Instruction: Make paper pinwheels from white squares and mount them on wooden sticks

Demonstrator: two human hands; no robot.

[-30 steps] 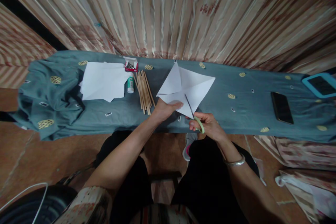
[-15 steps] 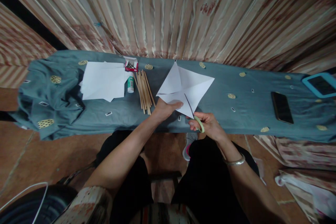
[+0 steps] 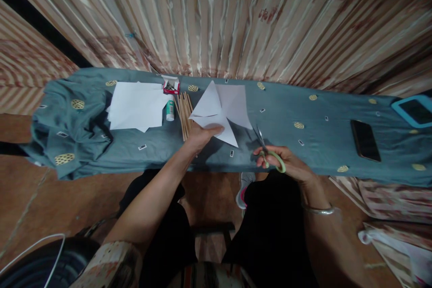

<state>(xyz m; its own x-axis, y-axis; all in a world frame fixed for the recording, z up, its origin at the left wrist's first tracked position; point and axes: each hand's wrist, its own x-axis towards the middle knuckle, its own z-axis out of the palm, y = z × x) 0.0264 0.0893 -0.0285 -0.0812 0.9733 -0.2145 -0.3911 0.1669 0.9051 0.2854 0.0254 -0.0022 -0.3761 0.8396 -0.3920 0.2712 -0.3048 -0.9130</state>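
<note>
A square of white paper (image 3: pixel 232 103) is held above the cloth, with slits running from its corners toward the middle and its sections spreading apart. My left hand (image 3: pixel 204 135) grips its near left part, thumb on top and fingers hidden underneath. In my right hand (image 3: pixel 280 157) is a pair of scissors (image 3: pixel 270 155) with pale green handles, blades pointing up and away. The scissors are just right of the paper, apart from it. Behind my left hand lies a bundle of thin wooden sticks (image 3: pixel 184 112).
Left of the sticks stand a green and white glue stick (image 3: pixel 170 110) and a small red box (image 3: pixel 171 85) of metal pieces. A stack of white paper (image 3: pixel 137 105) lies farther left. To the right are a black phone (image 3: pixel 365 140) and a blue-framed tablet (image 3: pixel 413 110) on the grey-blue cloth (image 3: pixel 324 139).
The scissors have come out of the slit at the near corner and moved right with my right hand. The paper has shifted left in my left hand, its sections now separated.
</note>
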